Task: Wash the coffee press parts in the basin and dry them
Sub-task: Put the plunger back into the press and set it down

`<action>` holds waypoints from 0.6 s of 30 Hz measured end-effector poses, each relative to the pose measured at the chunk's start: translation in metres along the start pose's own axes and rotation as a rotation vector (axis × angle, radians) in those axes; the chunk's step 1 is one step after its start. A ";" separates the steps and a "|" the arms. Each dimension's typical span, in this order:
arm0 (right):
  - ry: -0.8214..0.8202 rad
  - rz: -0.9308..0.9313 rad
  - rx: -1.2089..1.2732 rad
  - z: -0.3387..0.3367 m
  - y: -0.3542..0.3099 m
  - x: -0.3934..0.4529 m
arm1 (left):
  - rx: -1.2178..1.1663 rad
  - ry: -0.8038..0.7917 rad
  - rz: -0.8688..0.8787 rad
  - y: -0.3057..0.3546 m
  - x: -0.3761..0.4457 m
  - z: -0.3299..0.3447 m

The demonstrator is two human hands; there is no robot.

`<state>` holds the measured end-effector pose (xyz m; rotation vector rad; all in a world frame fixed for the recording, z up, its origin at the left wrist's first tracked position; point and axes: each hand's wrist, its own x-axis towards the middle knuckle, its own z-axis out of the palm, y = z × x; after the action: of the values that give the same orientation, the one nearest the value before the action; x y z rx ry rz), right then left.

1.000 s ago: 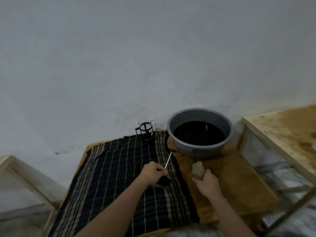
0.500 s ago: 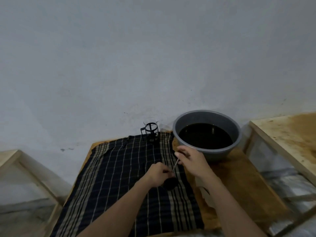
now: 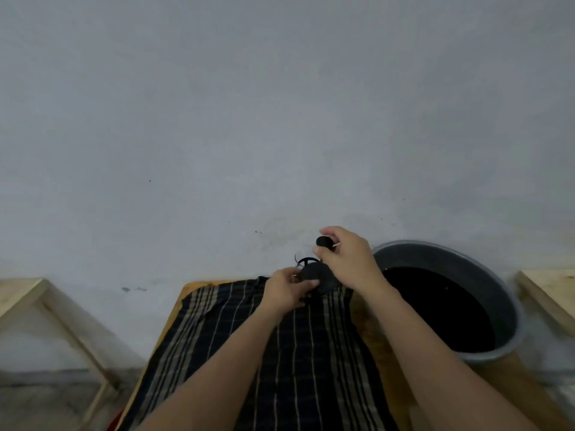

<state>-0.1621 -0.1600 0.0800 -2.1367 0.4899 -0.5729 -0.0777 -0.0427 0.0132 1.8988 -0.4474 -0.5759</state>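
I hold the coffee press plunger up in front of the wall. My left hand (image 3: 287, 289) grips its black round lid (image 3: 317, 276) from the left. Higher up, my right hand (image 3: 348, 259) pinches the black knob (image 3: 324, 242) at the rod's top end. The rod itself is hidden by my fingers. The press carafe frame (image 3: 303, 262) stands behind my hands at the back of the table, mostly covered. A grey basin (image 3: 460, 259) with dark water sits to the right on the wooden table (image 3: 529, 387).
A dark plaid cloth (image 3: 298, 362) covers the left part of the table under my forearms. A pale wooden frame (image 3: 37, 293) stands at the left, another wooden surface (image 3: 550, 290) at the right edge. A grey wall rises close behind.
The beige cloth left my right hand, which moved to the plunger's knob. Both hands lifted the plunger off the plaid cloth and raised it toward the wall.
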 end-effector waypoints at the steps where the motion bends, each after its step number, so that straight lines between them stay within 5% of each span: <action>1: 0.012 -0.013 -0.018 0.000 -0.005 0.013 | 0.032 0.018 0.030 0.009 0.015 -0.005; 9: 0.039 0.002 -0.094 0.016 -0.006 0.089 | 0.495 -0.005 0.251 0.031 0.111 -0.019; 18: -0.022 0.157 -0.127 0.050 0.040 0.114 | 0.592 -0.112 0.222 -0.014 0.142 -0.012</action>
<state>-0.0467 -0.2111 0.0464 -2.1973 0.6905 -0.4401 0.0455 -0.1066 -0.0218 2.3357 -0.9716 -0.4298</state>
